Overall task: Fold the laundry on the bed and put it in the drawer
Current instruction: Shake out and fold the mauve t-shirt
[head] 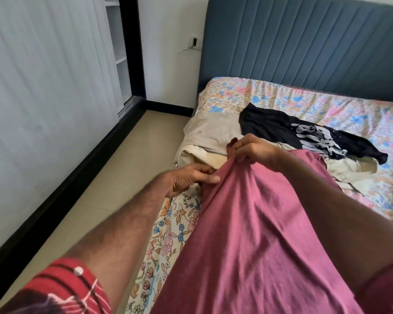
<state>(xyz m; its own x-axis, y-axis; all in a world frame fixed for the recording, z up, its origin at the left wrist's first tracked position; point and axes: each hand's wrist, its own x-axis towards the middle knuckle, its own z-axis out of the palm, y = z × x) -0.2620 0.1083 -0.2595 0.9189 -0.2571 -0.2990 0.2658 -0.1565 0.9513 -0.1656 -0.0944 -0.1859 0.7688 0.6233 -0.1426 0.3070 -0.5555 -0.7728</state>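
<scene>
Two hands hold the pink shirt up over the near side of the bed. Right hand pinches its top edge; left hand fingers curl round a fold. If either lets go, it may drop and bunch up

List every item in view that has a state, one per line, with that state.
Pink cotton garment: lifted off the bed, held up by both hands at its top edge.
Right hand: pinching the garment's top edge.
Left hand: gripping the garment's edge lower down.
Black printed T-shirt: unfolded, spread on the bed.
Beige garment: unfolded, crumpled at the bed's edge.
Floral bedsheet: wrinkled.
</scene>
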